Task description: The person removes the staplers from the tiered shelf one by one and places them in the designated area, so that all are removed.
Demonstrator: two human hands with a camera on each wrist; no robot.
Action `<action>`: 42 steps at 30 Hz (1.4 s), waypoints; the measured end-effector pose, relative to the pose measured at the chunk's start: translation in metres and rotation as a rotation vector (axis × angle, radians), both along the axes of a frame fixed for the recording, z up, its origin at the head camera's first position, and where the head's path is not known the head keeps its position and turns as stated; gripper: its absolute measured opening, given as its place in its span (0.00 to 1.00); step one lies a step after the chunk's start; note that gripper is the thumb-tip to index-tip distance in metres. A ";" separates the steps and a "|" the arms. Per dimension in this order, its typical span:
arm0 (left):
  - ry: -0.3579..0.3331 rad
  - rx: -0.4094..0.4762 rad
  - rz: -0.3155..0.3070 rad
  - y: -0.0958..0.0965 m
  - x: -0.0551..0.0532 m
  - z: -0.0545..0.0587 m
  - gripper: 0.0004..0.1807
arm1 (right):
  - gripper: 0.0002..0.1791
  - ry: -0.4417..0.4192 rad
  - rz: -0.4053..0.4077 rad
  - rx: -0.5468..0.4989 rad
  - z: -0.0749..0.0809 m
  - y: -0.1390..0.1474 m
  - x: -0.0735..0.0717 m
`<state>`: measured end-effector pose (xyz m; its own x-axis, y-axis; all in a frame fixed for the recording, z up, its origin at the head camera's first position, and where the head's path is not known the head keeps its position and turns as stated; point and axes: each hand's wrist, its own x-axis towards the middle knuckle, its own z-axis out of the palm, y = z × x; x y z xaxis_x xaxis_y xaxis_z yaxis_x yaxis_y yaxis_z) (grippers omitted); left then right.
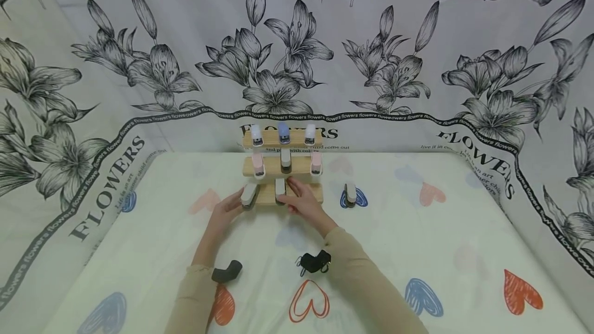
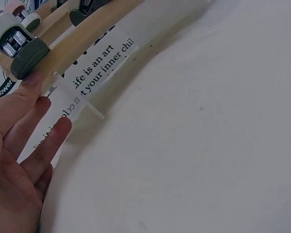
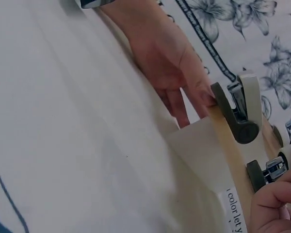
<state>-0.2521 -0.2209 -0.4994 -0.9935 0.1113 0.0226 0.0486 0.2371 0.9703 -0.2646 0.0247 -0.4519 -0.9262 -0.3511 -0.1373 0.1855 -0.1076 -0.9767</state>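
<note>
A three-tier wooden rack [image 1: 266, 194] carries small staplers. My right hand [image 1: 301, 201] pinches a white mini stapler [image 1: 280, 189] at the middle of its lowest shelf; in the right wrist view the right hand's fingers [image 3: 276, 204] curl at its side. Another white stapler [image 1: 249, 195] with a dark base stands at that shelf's left end. There my left hand [image 1: 226, 211] rests its thumb [image 2: 31, 85] against the shelf edge by the stapler's base. The other left fingers [image 2: 48, 145] reach out below the shelf, near a clear plastic support [image 2: 72, 92].
A single white stapler [image 1: 350, 195] stands on the heart-patterned cloth [image 1: 380, 241] right of the rack. Pink, white and blue staplers, such as a blue one [image 1: 284, 133], line the upper shelves. A flowered curtain [image 1: 343, 81] hangs behind. Black devices [image 1: 227, 271] sit by the sleeves.
</note>
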 end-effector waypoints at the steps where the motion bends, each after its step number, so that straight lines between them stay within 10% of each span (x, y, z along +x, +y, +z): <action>1: 0.006 -0.001 -0.001 0.000 0.000 0.000 0.28 | 0.41 0.002 -0.002 0.004 0.001 -0.001 -0.001; 20: -0.003 0.034 0.013 0.005 -0.001 -0.003 0.31 | 0.37 0.068 -0.112 0.125 0.024 0.001 0.012; 42: -0.010 0.018 0.027 0.004 0.004 -0.004 0.30 | 0.34 0.110 -0.137 0.131 -0.008 0.018 0.007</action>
